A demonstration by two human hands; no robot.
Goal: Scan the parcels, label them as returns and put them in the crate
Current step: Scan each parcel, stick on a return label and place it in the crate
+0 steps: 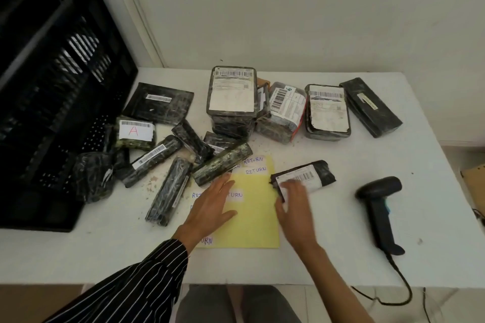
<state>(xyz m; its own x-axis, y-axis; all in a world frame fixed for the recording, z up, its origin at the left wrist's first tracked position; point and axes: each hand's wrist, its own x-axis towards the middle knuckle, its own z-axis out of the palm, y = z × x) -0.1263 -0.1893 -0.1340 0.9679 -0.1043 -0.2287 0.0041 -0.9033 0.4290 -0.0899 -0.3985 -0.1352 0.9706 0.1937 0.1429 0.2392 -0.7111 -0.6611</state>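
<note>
Left hand [210, 207], right hand [294, 207], one yellow sheet [252, 220], one scanner [380, 207], one crate [52, 86]

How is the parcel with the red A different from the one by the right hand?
The red-A parcel lies in the heap by the crate, untouched; the lone parcel lies right of the yellow sheet, the right hand on its end. The red-A parcel bears a handwritten letter; the lone parcel shows only print. Both are dark-wrapped, barcoded.
</note>
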